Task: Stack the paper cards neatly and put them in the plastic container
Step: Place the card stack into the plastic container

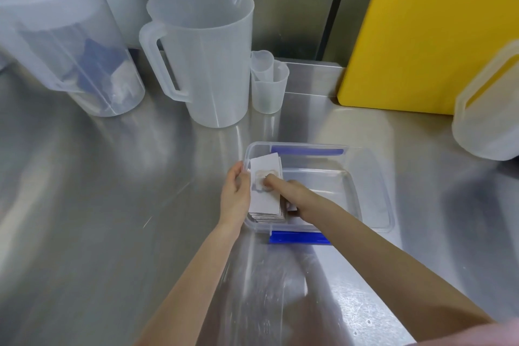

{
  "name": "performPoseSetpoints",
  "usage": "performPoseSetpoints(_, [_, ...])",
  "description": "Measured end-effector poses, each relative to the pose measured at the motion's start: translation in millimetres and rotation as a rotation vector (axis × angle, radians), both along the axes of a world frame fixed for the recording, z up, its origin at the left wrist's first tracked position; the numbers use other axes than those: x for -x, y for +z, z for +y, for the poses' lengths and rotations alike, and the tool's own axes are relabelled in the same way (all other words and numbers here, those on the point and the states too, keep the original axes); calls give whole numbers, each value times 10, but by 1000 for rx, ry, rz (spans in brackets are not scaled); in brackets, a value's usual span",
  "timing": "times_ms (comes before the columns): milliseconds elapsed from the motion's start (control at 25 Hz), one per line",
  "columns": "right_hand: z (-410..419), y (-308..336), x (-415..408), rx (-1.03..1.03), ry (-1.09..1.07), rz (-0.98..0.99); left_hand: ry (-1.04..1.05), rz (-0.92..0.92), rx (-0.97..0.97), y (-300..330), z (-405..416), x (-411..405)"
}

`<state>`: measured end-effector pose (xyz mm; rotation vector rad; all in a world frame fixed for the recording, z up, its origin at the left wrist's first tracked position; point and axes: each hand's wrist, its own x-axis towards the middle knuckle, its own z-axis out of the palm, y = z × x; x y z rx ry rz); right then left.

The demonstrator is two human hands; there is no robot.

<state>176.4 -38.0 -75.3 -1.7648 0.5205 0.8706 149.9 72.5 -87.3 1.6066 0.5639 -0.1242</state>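
A clear plastic container (362, 177) with blue side clips stands on the steel counter. A stack of white paper cards (266, 202) lies in its left end, leaning against the left wall, with a faint round print on the top card. My left hand (235, 194) grips the stack's left edge from outside the container wall. My right hand (286, 191) reaches in from the right, fingertips pressing on the top card and fingers along the stack's right side. The lower cards are partly hidden by my hands.
A large translucent pitcher (202, 56) and two small nested measuring cups (268, 84) stand behind the container. A lidded jug (61, 45) with blue contents is at far left. A yellow cutting board (421, 31) leans at back right, with another plastic jug (488, 104) beside it.
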Motion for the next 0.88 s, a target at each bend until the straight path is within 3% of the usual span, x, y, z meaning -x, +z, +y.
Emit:
performPoseSetpoints(400, [-2, -22, 4, 36, 78, 1, 37, -9, 21, -38, -14, -14])
performPoseSetpoints(560, [-42, 17, -8, -124, -111, 23, 33, -17, 20, -25, -12, -9])
performPoseSetpoints(880, [92, 42, -26, -214, -125, -1, 14, -13, 12, -62, 34, -20])
